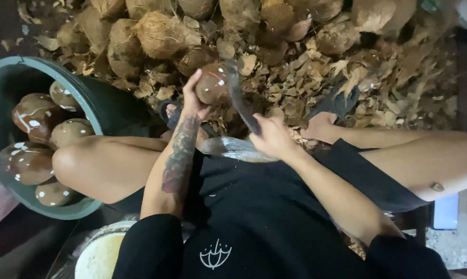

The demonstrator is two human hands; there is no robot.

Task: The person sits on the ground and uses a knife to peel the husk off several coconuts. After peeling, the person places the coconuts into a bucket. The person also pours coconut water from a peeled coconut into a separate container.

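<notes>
I am paring a coconut (211, 84); my left hand (192, 101) is clamped around it, my right hand (272, 135) gripping the knife (239, 95), blade just right of the nut; next stroke probably needs turning it toward unpared shell.

No packages, labels, signs or screens appear in this view — only loose, unwrapped goods. The nearest thing to wrapping is a crumpled sheet of clear plastic (236, 149) lying across the seated person's lap — unprinted, glossy and colourless against the black clothing.
</notes>
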